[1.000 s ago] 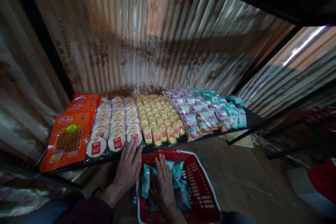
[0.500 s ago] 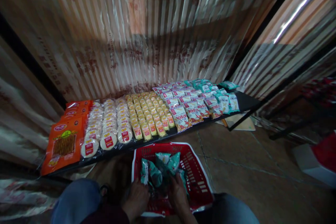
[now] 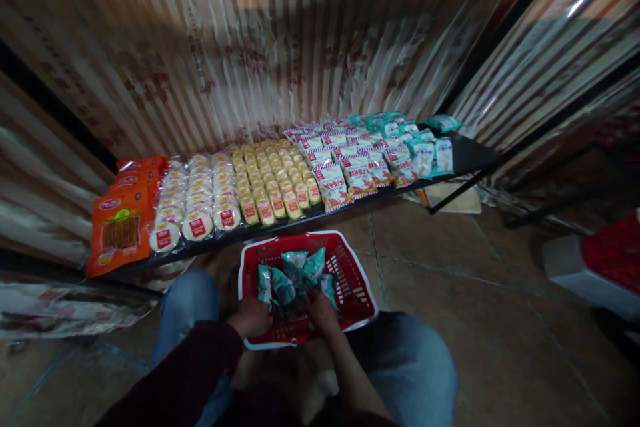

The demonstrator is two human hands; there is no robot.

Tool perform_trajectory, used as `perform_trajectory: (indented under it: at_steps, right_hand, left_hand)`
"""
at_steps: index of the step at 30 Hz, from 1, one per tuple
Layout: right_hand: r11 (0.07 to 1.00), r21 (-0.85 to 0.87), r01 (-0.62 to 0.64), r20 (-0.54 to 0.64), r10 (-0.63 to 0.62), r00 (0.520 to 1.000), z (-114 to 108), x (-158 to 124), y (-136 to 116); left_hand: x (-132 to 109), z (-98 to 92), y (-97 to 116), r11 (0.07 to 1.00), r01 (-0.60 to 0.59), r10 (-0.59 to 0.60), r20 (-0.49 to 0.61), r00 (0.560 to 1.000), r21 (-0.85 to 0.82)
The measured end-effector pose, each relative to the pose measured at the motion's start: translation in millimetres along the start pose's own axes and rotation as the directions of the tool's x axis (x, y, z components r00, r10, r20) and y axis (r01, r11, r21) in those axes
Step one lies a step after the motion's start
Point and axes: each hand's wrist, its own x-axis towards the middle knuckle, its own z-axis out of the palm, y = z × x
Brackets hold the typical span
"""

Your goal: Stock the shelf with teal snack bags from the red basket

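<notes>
Looks part done: teal packets left in the basket, others on the shelf beyond.
Left grip at the basket's edge, right grip among its packets; whether either's closed, I can't tell.

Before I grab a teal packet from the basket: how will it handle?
The teal packet is probably floppy, since its wrapper looks thin and creased. The glossy film suggests it could be slippery. It seems unlikely to roll, given its uneven, pillowy shape.
</notes>
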Motion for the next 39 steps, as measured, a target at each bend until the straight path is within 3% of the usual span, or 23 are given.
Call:
perform_trajectory:
  at_steps: [4,6,7,8,9,11,12,13,15,16,18,21,24,30,34,39]
  right_hand:
    - [1.000,0.007,0.010,0.044,-0.010,0.999,-4,-3,-6]
    - [0.996,0.045,0.081,0.021,-0.082,0.996,-6,-4,-11]
    - [0.984,0.092,0.155,-0.031,-0.153,0.988,-7,-4,-14]
    - [0.960,0.140,0.244,-0.095,-0.232,0.968,-9,-3,-18]
    - [0.927,0.173,0.331,-0.171,-0.303,0.937,-11,-3,-25]
    - [0.859,0.174,0.481,-0.338,-0.407,0.849,-22,1,-44]
    - [0.836,0.136,0.532,-0.429,-0.435,0.792,-30,3,-58]
    - [0.811,0.085,0.579,-0.500,-0.468,0.729,-39,7,-74]
    - [0.768,-0.040,0.639,-0.542,-0.554,0.632,-59,19,-109]
    - [0.770,-0.092,0.632,-0.555,-0.567,0.609,-67,26,-127]
    - [0.819,-0.179,0.545,-0.581,-0.535,0.613,-78,44,-156]
    - [0.859,-0.261,0.440,-0.616,-0.499,0.609,-80,71,-176]
    - [0.875,-0.282,0.394,-0.661,-0.475,0.581,-73,87,-170]
    - [0.893,-0.146,0.425,-0.715,-0.392,0.579,-67,95,-144]
    - [0.868,-0.108,0.485,-0.681,-0.420,0.600,-64,102,-140]
    - [0.865,-0.134,0.484,-0.683,-0.434,0.587,-65,111,-141]
  left_hand:
    - [-4,-29.6,8,0.999,-0.005,-0.002,-0.120,0.993,-0.054]
    - [-12,-42.8,7,0.997,-0.039,0.022,-0.250,0.968,-0.060]
    - [-16,-49.6,3,0.997,-0.064,0.043,-0.360,0.932,-0.047]
    - [-20,-56.8,-2,0.996,-0.093,0.076,-0.526,0.847,-0.006]
    - [-24,-64.6,-10,0.995,-0.093,0.093,-0.675,0.732,0.035]
    - [-27,-81.4,-32,0.997,-0.011,0.071,-0.866,0.495,0.076]
    - [-26,-89.7,-45,0.997,0.055,0.032,-0.905,0.424,0.062]
    - [-24,-97.3,-57,0.992,0.116,0.002,-0.915,0.403,0.053]
    - [-18,-108.0,-79,0.980,0.194,-0.043,-0.917,0.396,0.037]
    - [-14,-110.7,-87,0.978,0.205,-0.044,-0.913,0.406,0.044]
    - [-8,-111.2,-95,0.979,0.197,-0.025,-0.915,0.403,0.060]
    - [-1,-106.4,-90,0.984,0.163,0.017,-0.940,0.340,0.076]
    - [7,-106.7,-73,0.985,0.100,0.105,-0.946,0.308,0.142]
    - [39,-124.2,-44,0.957,-0.013,0.276,-0.902,0.331,0.288]
    - [55,-128.6,-42,0.962,-0.028,0.265,-0.905,0.332,0.271]
    - [65,-128.4,-43,0.965,-0.027,0.256,-0.912,0.320,0.261]
